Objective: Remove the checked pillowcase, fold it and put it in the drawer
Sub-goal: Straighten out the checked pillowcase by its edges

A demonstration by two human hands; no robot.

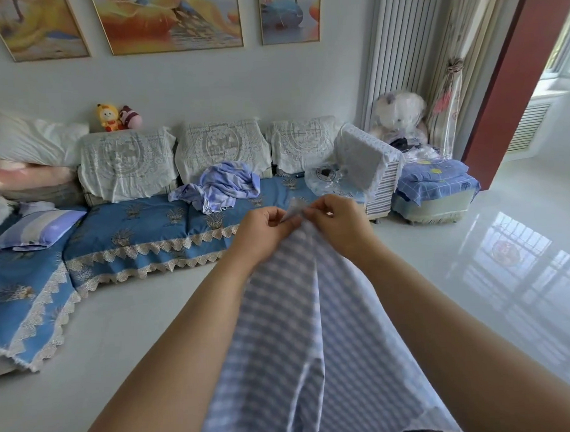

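So the biggest thing past my hands is the sofa [130,229], blue cover with lace trim, running off to the left. Three lace-covered back cushions on it, a crumpled lilac sheet [223,186] straight ahead beyond my knuckles, and one striped purple pillow [39,228] far off to the left. Three paintings on the wall above, two small plush toys [119,118] on the sofa back, one big bagged teddy [400,116] up and to the right. No drawer in view that I can see.

The checked pillowcase [301,329] is off the pillow, I'd say, since it hangs flat and limp from my fingers down between both forearms toward me. One pillowcase, two hands on it.

My left hand [264,229] is pinching the top edge, fingers curled on the cloth. My right hand [339,220] pinches the same edge just beside it, nearly touching the left. The bit of cloth between them is blurry so I can't tell if it's a corner or a seam.

Looks like I'm at the start of the fold. To do it well I'd find both top corners, slide the hands apart along the hem until it's taut, let the cloth hang straight, then match edge to edge. The fabric is thin and floppy so it'll twist if I rush.
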